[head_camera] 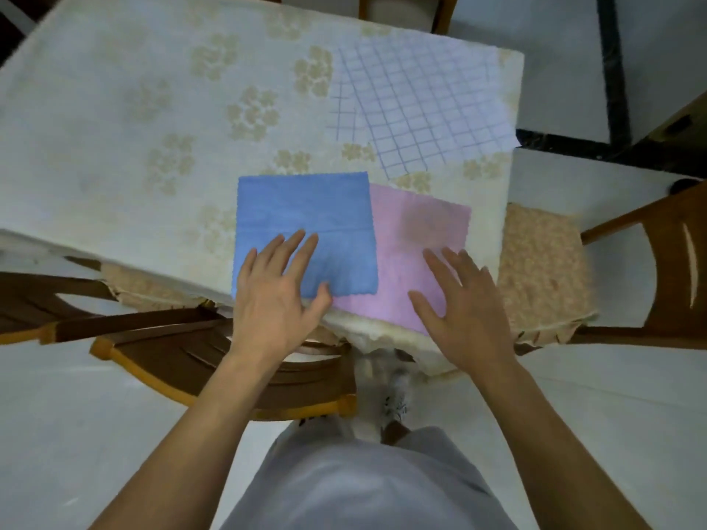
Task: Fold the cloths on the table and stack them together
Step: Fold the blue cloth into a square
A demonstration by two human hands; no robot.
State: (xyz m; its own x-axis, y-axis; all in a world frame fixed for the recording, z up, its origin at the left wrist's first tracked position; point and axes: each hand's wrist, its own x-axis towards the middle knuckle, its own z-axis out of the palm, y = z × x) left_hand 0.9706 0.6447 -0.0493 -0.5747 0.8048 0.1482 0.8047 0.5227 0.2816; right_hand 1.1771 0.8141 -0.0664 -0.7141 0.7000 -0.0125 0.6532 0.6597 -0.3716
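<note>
A blue cloth (306, 219) lies flat near the table's front edge, overlapping the left side of a pink cloth (417, 239). My left hand (279, 296) rests on the blue cloth's near edge with straight spread fingers. My right hand (459, 300) lies flat on the pink cloth's near right part, fingers spread. A white cloth with a blue grid (421, 105) lies spread at the table's far right corner.
The table (134, 128) wears a cream flowered cover. Wooden chairs stand close: one (214, 357) pushed under the front edge, one with a padded seat (543, 269) at the right, another (34, 300) at the left. White tiled floor surrounds them.
</note>
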